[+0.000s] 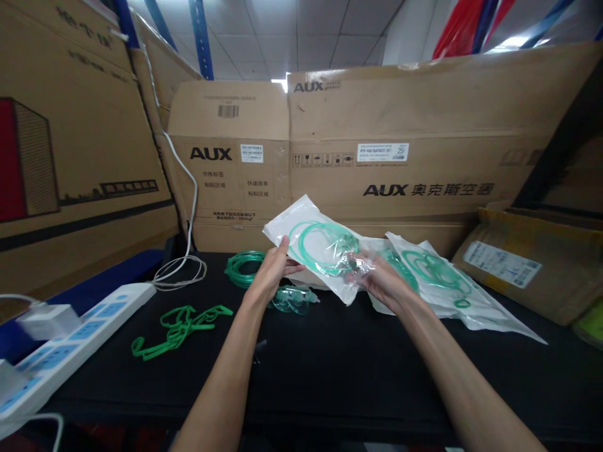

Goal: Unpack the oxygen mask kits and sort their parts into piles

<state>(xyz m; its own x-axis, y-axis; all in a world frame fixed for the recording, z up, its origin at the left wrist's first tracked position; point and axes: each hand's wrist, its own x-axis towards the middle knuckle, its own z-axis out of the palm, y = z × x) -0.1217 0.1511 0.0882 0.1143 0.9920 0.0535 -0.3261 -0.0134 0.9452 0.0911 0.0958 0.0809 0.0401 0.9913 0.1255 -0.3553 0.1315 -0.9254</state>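
Observation:
Between my hands, above the black table, a clear-and-white plastic bag point(325, 260) is held tilted, with coiled green tubing and what looks like an oxygen mask point(347, 242) inside. My left hand point(276, 263) pinches the bag's left edge, thumb on top. At its right end, my right hand point(374, 276) is closed on the bag; clear film covers the fingertips, and I cannot tell whether they reach inside. Below the left hand lie a loose coil of green tubing point(242, 269) and a clear green mask point(293, 300). Green elastic straps point(181, 329) rest farther left.
More bagged tubing point(438, 273) lies to the right, before a taped carton point(527, 270). A white power strip point(89, 333) with plugs runs along the left, near a white cable point(191, 213). Large cardboard panels point(330, 182) wall off the back of the black table point(330, 376).

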